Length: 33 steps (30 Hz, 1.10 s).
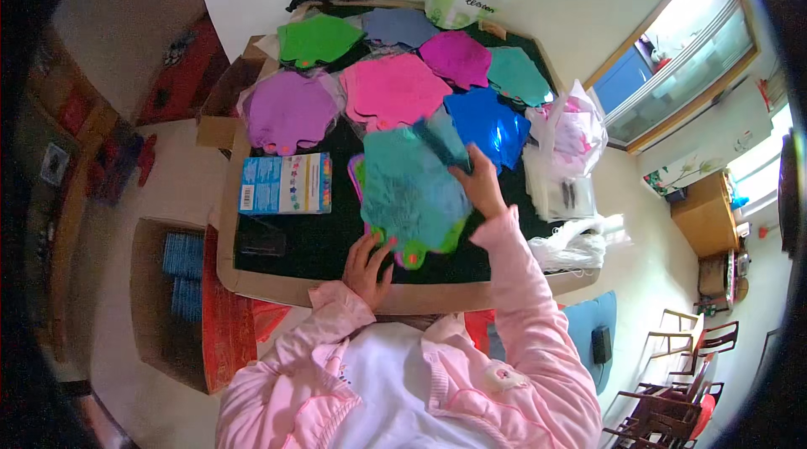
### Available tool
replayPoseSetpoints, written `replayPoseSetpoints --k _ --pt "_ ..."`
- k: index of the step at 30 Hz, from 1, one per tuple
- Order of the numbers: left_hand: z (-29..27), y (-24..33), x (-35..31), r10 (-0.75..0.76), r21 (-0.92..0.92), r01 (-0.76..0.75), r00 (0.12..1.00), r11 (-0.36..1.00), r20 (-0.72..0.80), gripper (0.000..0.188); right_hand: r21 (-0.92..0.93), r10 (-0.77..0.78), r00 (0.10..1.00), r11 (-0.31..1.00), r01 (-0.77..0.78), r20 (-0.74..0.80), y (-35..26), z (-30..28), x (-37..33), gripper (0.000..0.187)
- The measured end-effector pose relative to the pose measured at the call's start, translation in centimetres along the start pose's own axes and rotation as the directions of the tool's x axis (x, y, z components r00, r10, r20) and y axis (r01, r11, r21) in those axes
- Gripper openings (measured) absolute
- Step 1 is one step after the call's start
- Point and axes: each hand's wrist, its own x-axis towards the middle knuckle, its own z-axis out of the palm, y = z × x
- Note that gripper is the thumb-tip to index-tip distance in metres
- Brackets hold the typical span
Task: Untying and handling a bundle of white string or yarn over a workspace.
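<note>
In front of me on the dark tabletop lies a small stack of shaped sheets (412, 188), teal on top with green and purple edges showing beneath. Round orange-red spots show at its lower end. My left hand (368, 268) rests at the stack's lower left edge, its fingers apart and touching it. Above the stack's upper right, my right hand (481, 184) is closed on the end of a dark teal sheet (439, 145), which looks narrow and blurred, as if seen edge-on or folded.
Further piles lie behind: purple (290, 108), pink (395, 89), shiny blue (489, 125), green (319, 39), magenta (456, 59). A colourful box (286, 183) sits left; white cord (572, 245) and a plastic bag (572, 134) right. An open carton (168, 306) stands on the floor.
</note>
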Motion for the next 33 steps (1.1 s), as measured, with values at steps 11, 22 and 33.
replayPoseSetpoints --k 11,22,33 --pt "0.5 0.7 0.6 0.022 0.030 -0.023 1.000 0.999 0.020 0.038 -0.248 0.077 0.994 0.964 -0.095 -0.080 6.6 4.8 15.9 0.060" --pt "-0.7 0.7 0.7 0.001 -0.025 -0.001 1.000 1.000 0.014 0.031 -0.305 -0.132 0.887 0.952 -0.011 -0.442 4.7 -7.7 -0.2 0.025" --pt "-11.4 -7.5 1.4 -0.016 0.497 0.075 0.992 0.865 -0.122 0.047 -0.271 0.157 0.755 0.872 -0.409 -0.636 11.3 -21.7 -17.7 0.015"
